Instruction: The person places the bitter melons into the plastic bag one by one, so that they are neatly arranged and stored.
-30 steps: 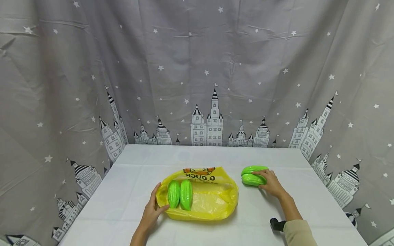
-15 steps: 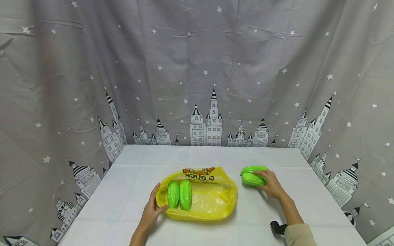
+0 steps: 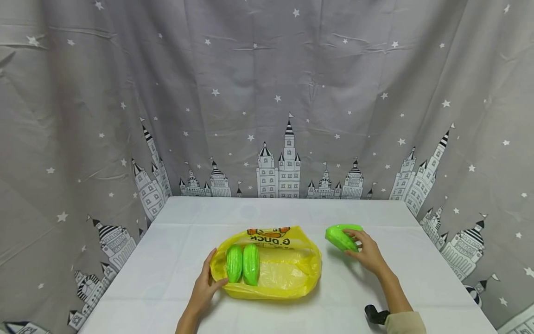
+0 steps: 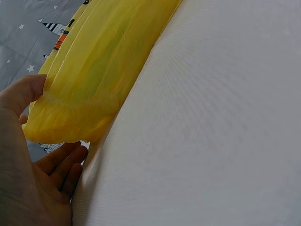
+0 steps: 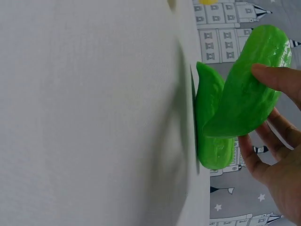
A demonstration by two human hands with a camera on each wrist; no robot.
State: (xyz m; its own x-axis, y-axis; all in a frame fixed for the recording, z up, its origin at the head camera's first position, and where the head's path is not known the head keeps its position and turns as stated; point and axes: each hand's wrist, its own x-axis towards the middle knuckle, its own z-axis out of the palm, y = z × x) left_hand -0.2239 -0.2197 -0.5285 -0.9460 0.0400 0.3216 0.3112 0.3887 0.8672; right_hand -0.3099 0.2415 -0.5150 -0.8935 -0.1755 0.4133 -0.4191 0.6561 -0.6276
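Note:
A yellow plastic bag lies open on the white table, with two shiny green cucumber-like vegetables side by side in its left part. My left hand holds the bag's left end; the left wrist view shows the thumb against the yellow plastic and the lower fingers loosely curled beneath. At the right, my right hand grips another green vegetable between thumb and fingers, tilted and raised off the table. A similar green vegetable lies right behind it, mostly hidden in the head view.
The white table carries the bag and the vegetables. A black wrist-camera mount sticks out by the right sleeve. Behind the table hangs a grey curtain printed with castles and stars.
My right hand has lifted and tilted the nearer green vegetable, which now covers most of the one behind. The left hand and the bag have stayed in place.

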